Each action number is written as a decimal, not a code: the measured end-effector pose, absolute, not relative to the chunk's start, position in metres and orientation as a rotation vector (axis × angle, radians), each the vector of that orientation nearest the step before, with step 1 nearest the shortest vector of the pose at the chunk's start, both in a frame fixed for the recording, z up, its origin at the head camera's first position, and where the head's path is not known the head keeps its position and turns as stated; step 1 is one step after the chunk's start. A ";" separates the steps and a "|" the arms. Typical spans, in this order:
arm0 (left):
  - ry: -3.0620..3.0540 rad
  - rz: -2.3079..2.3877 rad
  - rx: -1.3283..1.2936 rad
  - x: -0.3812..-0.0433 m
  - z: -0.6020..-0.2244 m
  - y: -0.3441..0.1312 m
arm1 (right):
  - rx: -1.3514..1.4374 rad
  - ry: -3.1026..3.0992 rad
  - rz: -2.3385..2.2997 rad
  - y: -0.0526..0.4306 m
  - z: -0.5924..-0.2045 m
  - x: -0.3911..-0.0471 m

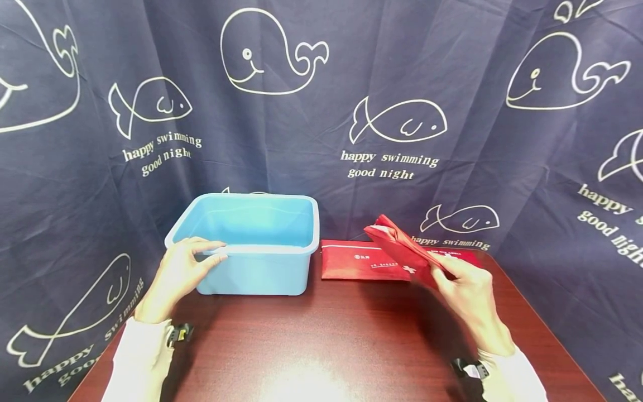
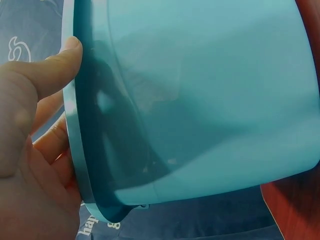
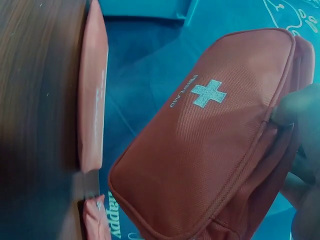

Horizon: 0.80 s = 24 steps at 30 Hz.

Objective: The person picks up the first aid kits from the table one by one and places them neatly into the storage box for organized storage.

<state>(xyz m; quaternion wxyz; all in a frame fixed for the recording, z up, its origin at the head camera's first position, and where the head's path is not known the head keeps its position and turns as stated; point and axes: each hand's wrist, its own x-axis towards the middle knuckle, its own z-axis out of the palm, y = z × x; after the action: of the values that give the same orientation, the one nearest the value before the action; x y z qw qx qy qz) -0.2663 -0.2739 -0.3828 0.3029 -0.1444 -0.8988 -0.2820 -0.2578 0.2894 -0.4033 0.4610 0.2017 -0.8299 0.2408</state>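
Observation:
In the head view my left hand (image 1: 178,271) pinches the near rim of a light blue plastic bin (image 1: 261,273). The left wrist view has the thumb on the outer side of the bin's rim (image 2: 75,130) and the other fingers behind it. My right hand (image 1: 467,287) grips a red first aid pouch (image 1: 397,240) by one edge, tilted and lifted off the table. A white cross and small lettering mark the pouch (image 3: 200,135) in the right wrist view. Beneath and behind it lies a flat red packet (image 1: 351,262) with white print.
Another red item (image 1: 467,255) with white print lies at the table's back right, partly hidden by the right hand and pouch. The dark red wooden table (image 1: 311,329) is backed and flanked by navy cloth (image 1: 281,139) with white whale and fish drawings.

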 end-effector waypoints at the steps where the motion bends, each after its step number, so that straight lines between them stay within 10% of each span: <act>1: -2.383 -0.748 -0.383 -0.266 -0.383 -0.274 | 0.490 -2.043 0.605 0.287 -0.402 -0.258; 24: -2.378 -0.755 -0.384 -0.266 -0.383 -0.274 | 0.518 -1.857 0.756 0.237 -0.380 -0.273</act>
<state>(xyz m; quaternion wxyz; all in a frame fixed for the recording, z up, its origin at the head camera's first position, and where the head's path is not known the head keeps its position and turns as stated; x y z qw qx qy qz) -0.2663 -0.2740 -0.3829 0.3038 -0.1448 -0.8976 -0.2848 -0.2733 0.2367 -0.3796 0.5101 0.2150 -0.7714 0.3139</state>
